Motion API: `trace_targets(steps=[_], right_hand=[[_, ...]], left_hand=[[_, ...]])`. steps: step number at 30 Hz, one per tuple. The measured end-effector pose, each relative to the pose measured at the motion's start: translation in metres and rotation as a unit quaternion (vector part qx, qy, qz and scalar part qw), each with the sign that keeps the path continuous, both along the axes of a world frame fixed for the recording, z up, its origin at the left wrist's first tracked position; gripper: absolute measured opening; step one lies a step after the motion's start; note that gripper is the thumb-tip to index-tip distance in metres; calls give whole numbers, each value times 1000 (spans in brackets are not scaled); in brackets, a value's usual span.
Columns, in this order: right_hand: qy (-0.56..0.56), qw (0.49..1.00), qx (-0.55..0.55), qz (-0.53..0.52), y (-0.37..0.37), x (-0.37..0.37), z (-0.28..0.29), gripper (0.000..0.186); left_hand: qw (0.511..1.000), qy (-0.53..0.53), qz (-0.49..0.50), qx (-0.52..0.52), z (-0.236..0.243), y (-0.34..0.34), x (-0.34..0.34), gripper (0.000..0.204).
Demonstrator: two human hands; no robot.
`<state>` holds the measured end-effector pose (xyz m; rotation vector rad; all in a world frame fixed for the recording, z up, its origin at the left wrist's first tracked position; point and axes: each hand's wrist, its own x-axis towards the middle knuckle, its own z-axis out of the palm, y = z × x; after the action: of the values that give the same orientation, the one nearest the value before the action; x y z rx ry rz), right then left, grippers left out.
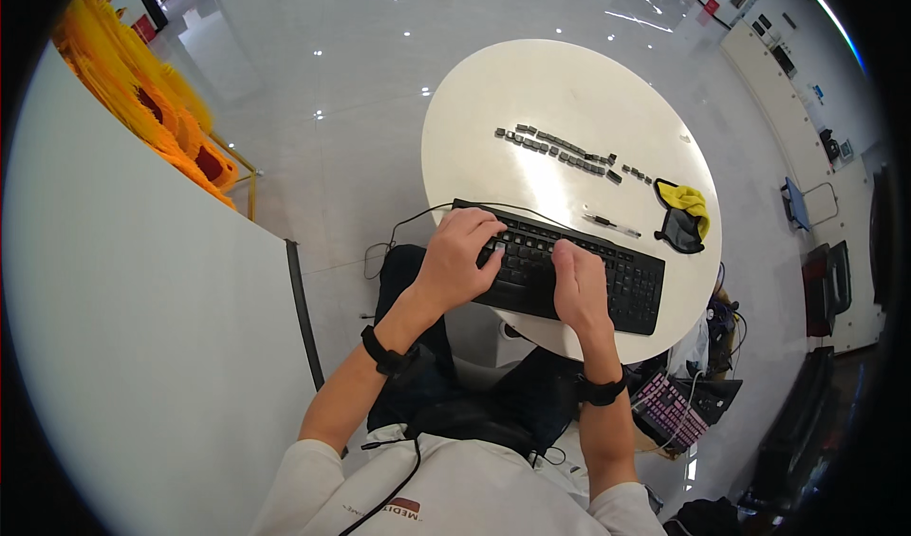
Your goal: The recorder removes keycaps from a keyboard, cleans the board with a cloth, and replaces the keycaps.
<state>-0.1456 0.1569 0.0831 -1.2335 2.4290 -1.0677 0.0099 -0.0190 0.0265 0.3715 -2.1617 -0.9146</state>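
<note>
A black keyboard (622,285) lies on the near part of the round white table (531,71); some key places at its upper left look lighter, as if without caps. My left hand (457,259) is over the keyboard's left end. Its thumb and index finger are apart, the fingertips touching or just above the keys, and nothing shows between them. Over the middle of the keyboard is my right hand (581,287), closed with the fingers curled under and the thumb uppermost. Whatever those fingers may hold is hidden. Several dark keycaps (560,147) lie in rows beyond the keyboard.
A pen-like tool (610,225) lies behind the keyboard. To its right is a yellow and black cloth item (681,215). The keyboard's cable (408,221) hangs off the table's left edge. A pink-keyed keyboard (670,411) sits low at the right, and a white panel (142,327) stands at the left.
</note>
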Motion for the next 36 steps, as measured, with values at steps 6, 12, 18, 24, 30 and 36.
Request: trace_targets(steps=[6, 12, 18, 24, 30, 36], right_hand=[[-57, 997, -44, 28, -3, -7, -15, 21], [12, 995, -31, 91, -10, -5, 0, 20], [-29, 996, -34, 73, -9, -3, -12, 24], [81, 986, -99, 109, -15, -3, -16, 23], [126, 982, -77, 122, -17, 0, -13, 22], [163, 975, -89, 125, -18, 0, -19, 25]], left_hand=[[992, -34, -5, -120, -6, 3, -4, 37], [996, -13, -20, -81, -13, -2, -5, 27], [999, -12, -14, -42, -11, 0, -7, 19], [999, -17, -13, -46, -9, 0, -6, 17], [999, -8, -6, -50, -10, 1, -9, 15], [998, -8, -2, -57, -11, 2, -8, 15]])
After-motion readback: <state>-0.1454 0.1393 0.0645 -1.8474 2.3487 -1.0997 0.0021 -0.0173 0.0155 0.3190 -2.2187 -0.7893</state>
